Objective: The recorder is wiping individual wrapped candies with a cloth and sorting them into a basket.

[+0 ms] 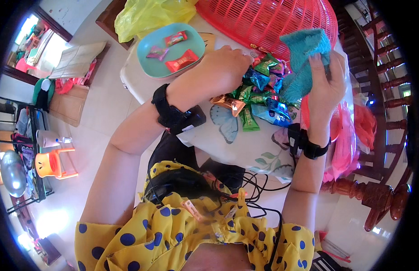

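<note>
My right hand [331, 78] pinches a teal towelling cloth [306, 50], raised over the right side of a pile of wrapped candies [257, 79]. The wrappers are green, blue, purple and orange, and several are shiny foil. At the pile's upper left edge is my left hand [229, 64], back upward; its fingertips are hidden, so any grip is not visible. Left of that hand stands a light blue plastic tray [147, 61] holding a red-wrapped candy [182, 61], a pink-wrapped candy [157, 53] and another red-and-green one [176, 38].
A red plastic basket [257, 20] lies behind the pile, beside a yellow plastic bag [152, 17]. The table's cover [226, 152] bears butterfly prints. Pink plastic bags [343, 152] hang at its right edge, near wooden railings [395, 101]. Black cables [260, 183] loop near my lap.
</note>
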Demonstrator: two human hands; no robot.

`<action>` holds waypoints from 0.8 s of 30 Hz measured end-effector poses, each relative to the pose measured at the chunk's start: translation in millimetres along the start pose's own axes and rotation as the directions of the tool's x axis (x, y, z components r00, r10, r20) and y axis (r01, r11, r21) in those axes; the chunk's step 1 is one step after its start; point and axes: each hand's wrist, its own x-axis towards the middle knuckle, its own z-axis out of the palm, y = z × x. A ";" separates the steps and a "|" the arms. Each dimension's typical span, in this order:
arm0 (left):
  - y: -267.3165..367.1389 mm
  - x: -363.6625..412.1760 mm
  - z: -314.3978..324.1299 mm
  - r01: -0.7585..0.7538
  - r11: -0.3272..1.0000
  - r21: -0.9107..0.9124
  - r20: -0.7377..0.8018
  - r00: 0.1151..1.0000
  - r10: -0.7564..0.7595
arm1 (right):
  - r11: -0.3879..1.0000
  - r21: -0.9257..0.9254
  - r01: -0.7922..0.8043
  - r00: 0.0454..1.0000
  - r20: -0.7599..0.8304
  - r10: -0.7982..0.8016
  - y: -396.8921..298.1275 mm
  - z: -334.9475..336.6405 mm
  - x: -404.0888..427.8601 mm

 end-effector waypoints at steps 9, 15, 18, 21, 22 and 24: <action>-8.7 -7.8 -21.2 0.096 0.987 -0.129 -0.083 0.991 -0.107 | 1.000 -0.020 0.013 1.000 0.016 -0.012 0.8 -1.5 -0.5; -4.3 6.2 -26.7 0.236 0.413 -0.879 0.158 0.964 -0.215 | 1.000 0.018 -0.025 0.999 0.036 0.024 -2.5 -2.0 -1.2; 7.3 19.9 -18.7 0.222 -0.261 -0.940 0.250 0.965 -0.082 | 0.998 0.057 0.039 0.988 0.148 -0.047 -2.0 -6.2 -0.8; 17.4 37.2 -6.9 0.152 -0.497 -0.855 0.227 0.969 -0.094 | 0.984 0.011 0.177 0.947 0.272 -0.173 -11.3 -2.5 0.2; 16.2 38.9 -4.9 0.142 -0.494 -0.858 0.218 0.971 -0.100 | 0.982 0.016 0.186 0.945 0.272 -0.183 -13.2 1.6 -1.0; 12.8 43.5 1.2 0.102 -0.620 -0.778 0.104 0.994 0.034 | 0.981 -0.065 0.182 0.914 0.379 -0.145 -12.5 8.3 -5.3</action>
